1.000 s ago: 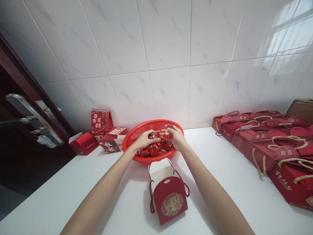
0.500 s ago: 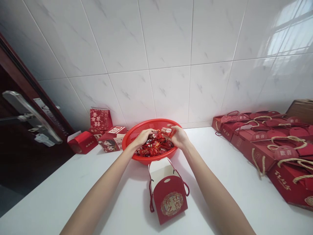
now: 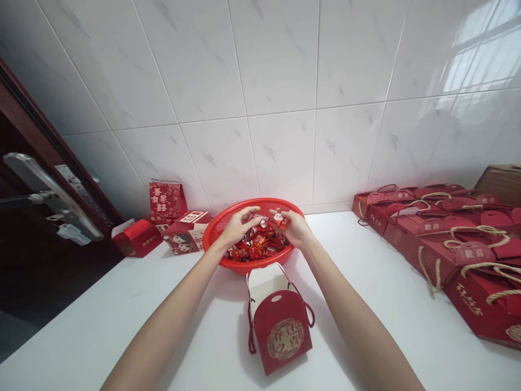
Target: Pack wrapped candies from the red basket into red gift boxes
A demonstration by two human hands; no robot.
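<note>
Wrapped packet (image 3: 279, 219), one, red with a pale patch: above the right part of the basket, in the right hand (image 3: 299, 231), between thumb and fingers. I judge the hold light, at the fingertips; a loose pinch or a slick wrapper could let it drop.

Left hand (image 3: 236, 228): thumb and fingers apart, over the basket, close to packets. I cannot tell from here whether it touches one. A hasty scoop could flick packets over the rim.

Packet pile (image 3: 260, 247), mostly red, shiny: heaped inside the basket. Count not possible; pieces overlap, so two could come up as one.

Basket (image 3: 238, 266), red, perforated: on the desk (image 3: 203, 336), near the wall. A wrist leaning on its rim could tip or slide it.

Carton (image 3: 280, 312), one, red with a round label and cord at both sides: on the desk, just in front of the basket, between the forearms, top open, pale inner face showing. I cannot tell whether it touches the basket. It looks light; a forearm catching the cord could drag or topple it.

Small red boxes (image 3: 183, 233): left of the basket, grouped; a swinging left elbow looks unlikely to reach them.

Rope-handled boxes (image 3: 435, 244), many, red: in rows at the right, well apart from both hands; little risk.
</note>
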